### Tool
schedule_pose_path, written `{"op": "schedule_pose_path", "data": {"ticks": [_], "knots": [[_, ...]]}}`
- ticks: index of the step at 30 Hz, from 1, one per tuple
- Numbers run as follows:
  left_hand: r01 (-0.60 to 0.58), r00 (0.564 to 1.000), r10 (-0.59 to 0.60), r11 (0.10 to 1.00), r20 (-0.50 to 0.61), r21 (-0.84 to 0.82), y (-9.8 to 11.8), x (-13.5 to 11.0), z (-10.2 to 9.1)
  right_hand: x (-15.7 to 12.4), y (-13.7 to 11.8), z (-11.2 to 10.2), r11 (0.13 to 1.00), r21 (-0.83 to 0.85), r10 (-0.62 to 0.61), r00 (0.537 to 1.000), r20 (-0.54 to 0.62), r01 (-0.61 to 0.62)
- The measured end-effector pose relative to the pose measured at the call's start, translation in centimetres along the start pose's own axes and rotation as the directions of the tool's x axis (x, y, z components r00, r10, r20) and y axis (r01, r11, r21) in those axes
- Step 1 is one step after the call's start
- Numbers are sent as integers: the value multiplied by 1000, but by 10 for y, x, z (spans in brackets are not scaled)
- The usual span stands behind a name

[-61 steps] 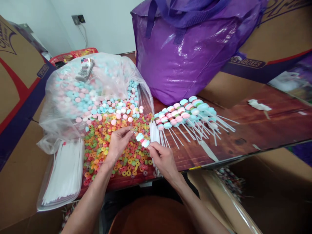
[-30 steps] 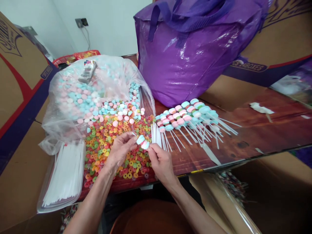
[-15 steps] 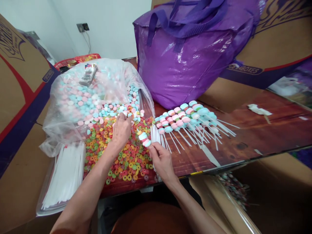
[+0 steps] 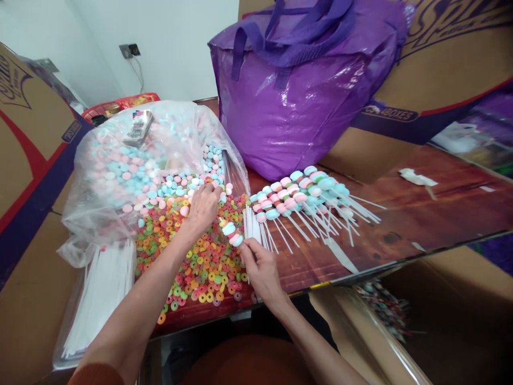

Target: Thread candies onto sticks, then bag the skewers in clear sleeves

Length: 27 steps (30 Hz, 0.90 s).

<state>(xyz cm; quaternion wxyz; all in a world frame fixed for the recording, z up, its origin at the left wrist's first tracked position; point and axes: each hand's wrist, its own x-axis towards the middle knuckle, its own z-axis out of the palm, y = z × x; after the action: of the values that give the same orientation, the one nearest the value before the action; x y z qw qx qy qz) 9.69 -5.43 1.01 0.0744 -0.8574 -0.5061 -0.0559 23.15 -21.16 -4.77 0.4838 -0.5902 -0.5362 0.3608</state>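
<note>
My right hand (image 4: 259, 270) pinches a white stick threaded with pastel marshmallow sweets, a half-built skewer (image 4: 231, 233), held tilted over the table edge. My left hand (image 4: 203, 206) reaches forward with fingers curled over the loose pink and blue marshmallows (image 4: 172, 184) spilling from a clear plastic bag (image 4: 120, 160); what its fingertips hold is hidden. Multicoloured gummy rings (image 4: 192, 262) lie spread beneath both hands. Finished skewers (image 4: 308, 195) lie fanned out to the right, with a small bundle of bare sticks (image 4: 253, 227) beside my right hand.
A large purple bag (image 4: 296, 91) stands at the back of the wooden table (image 4: 420, 214). A packet of white sticks (image 4: 96, 299) lies at the left edge. Cardboard boxes (image 4: 28, 160) surround the table. A scrap of white paper (image 4: 417, 177) lies far right.
My left hand left the skewer and moved forward to the marshmallow pile. My right hand kept the skewer and lowered it slightly.
</note>
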Motion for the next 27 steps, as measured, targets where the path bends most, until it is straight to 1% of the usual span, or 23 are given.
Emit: {"op": "schedule_pose_path", "data": {"ticks": [3,6,9,12,15,17,19,22,24,27], "knots": [[-74,993,66,993,96,87,4,9,0,0,0,0,1000,5,3,1000,5,-3],[-82,988,63,988,142,132,6,12,-1,0,2,1,1000,22,-5,1000,10,4],[-62,990,46,992,137,110,5,14,1,0,4,3,1000,23,-13,1000,2,13],[-51,997,47,997,66,58,1,10,1,-1,3,3,999,36,-18,1000,-6,18],[-7,998,4,999,-65,-34,0,-8,-4,-1,-1,0,997,70,-20,999,-48,23],[4,994,-17,993,-111,-121,2,-27,-9,0,-4,-2,996,92,-12,994,-105,21],[-30,997,14,978,-79,-209,6,-47,-11,1,-6,-4,995,102,0,987,-163,17],[-93,995,95,941,-9,-325,13,-73,-6,2,-7,-6,996,91,3,978,-207,17],[-118,992,121,918,-15,-380,16,-82,0,2,-8,-6,997,78,-2,979,-205,19],[-102,995,95,898,-37,-428,15,-86,7,1,-9,-6,997,68,-5,980,-197,19]]}}
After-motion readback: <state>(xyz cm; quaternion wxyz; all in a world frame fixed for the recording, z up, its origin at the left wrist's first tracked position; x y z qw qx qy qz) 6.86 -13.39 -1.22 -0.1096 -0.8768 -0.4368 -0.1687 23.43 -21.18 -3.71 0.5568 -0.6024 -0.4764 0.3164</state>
